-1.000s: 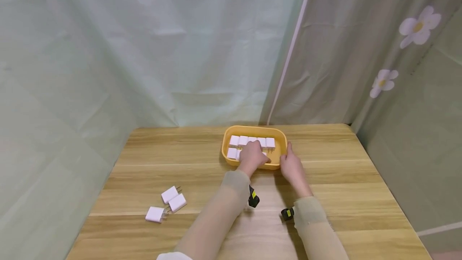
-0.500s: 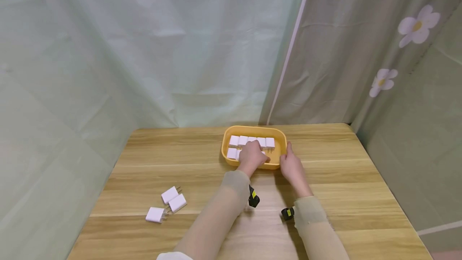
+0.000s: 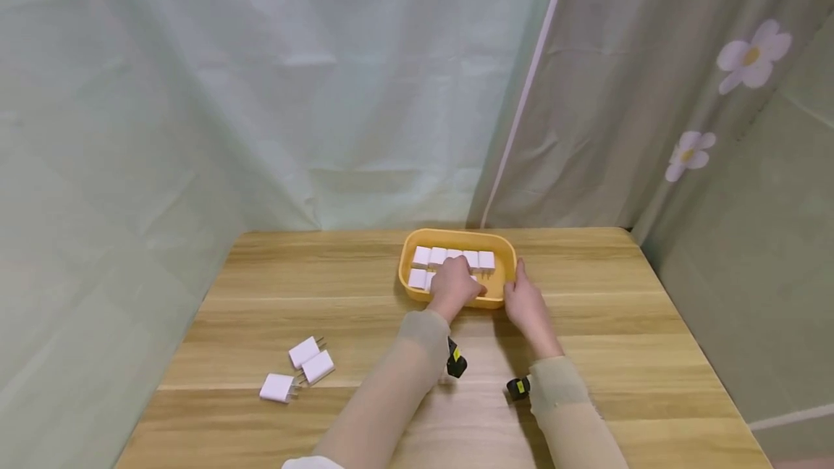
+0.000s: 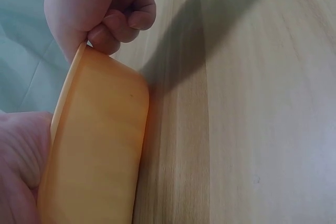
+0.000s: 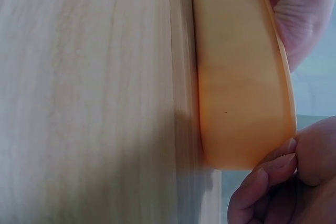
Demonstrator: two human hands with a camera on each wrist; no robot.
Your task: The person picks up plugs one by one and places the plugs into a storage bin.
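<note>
Your shallow orange plastic tray sits toward the far edge of the wooden bench, a little right of centre. It already carries one full back row of small white plug-in chargers and a part-filled front row. Your left hand is inside the tray over that front row; its fingers are curled, but what they hold, if anything, cannot be made out. Your right hand steadies the tray's right end, thumb and fingers pinching the rim. Three more white chargers lie loose near the bench's front left corner, well apart from the tray. Judged from this, loading is largely done, with those three outstanding.
</note>
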